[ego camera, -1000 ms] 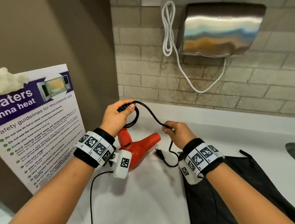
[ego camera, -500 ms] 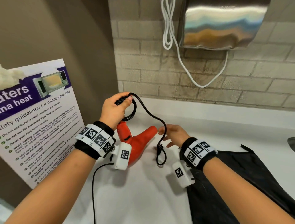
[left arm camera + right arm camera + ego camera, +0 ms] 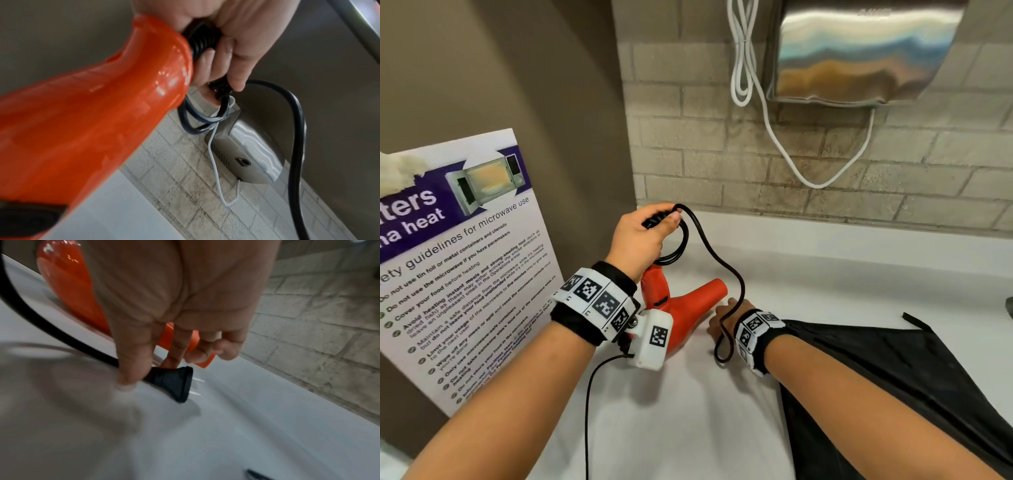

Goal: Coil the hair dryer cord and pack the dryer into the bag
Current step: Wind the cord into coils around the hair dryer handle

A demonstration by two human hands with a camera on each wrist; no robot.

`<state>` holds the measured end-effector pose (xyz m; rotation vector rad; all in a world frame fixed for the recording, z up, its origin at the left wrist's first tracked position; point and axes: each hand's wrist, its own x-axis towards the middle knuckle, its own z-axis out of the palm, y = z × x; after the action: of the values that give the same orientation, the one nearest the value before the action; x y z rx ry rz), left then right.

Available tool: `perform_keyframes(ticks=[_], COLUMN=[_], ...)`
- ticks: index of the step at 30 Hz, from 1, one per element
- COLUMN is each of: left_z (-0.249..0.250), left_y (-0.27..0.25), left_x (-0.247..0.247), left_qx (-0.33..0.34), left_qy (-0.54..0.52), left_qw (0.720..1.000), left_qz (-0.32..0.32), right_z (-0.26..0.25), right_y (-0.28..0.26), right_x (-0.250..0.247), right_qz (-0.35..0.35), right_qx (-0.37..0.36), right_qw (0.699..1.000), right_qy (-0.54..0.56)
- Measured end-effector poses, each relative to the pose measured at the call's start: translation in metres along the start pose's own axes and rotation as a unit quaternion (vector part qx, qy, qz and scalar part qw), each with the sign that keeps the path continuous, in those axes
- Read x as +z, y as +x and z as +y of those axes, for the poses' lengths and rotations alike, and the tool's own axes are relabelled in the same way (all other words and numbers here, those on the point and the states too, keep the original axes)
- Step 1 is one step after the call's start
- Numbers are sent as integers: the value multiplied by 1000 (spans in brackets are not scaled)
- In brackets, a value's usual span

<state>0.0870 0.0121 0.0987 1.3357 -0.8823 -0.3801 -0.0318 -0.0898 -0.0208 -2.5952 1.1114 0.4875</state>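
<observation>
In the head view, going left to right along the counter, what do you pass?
Microwave safety poster → left hand gripping the coiled black cord → red hair dryer → right hand → black bag.

A second ago the right hand point(image 3: 724, 317) pinched the black rubber power cord point(image 3: 722, 267) mid-run, above the white bench point(image 3: 688, 411). It then let go, dropped low beside the orange plastic hair dryer point(image 3: 688, 308), and now pinches the cord at its black two-pronged plug point(image 3: 172, 382).
</observation>
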Motion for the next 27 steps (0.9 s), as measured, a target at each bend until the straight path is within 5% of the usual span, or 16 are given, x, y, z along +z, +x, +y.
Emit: perform_keyframes(ticks=[4,9,13,15,20,27], left_z=[1,2,3,1,1,1], left_y=[0,-2,-4,-3,-3,-3], left_x=[-3,-3,-4,-6,-3,-4], left_qx=[-11,-29,-34,-37,-35,-32], left_qy=[-7,-18,-36,-38,-48,-38], left_qw=[1000,999,999,999,998,999], left_qz=[5,-9,-8,-4,-7,-9], right_z=[4,15,21,24,12,-19], right_y=[-6,-2,-16,-23,-46,-59], right_x=[4,-13,-40,-49,-66,-62], right_qz=[8,47,202,305,479,472], right_qx=[-13,-73,-153,-192,-346,-383], right_qw=[997,996,967,929,756,696], right_qy=[-77,-35,-30,80,283,382])
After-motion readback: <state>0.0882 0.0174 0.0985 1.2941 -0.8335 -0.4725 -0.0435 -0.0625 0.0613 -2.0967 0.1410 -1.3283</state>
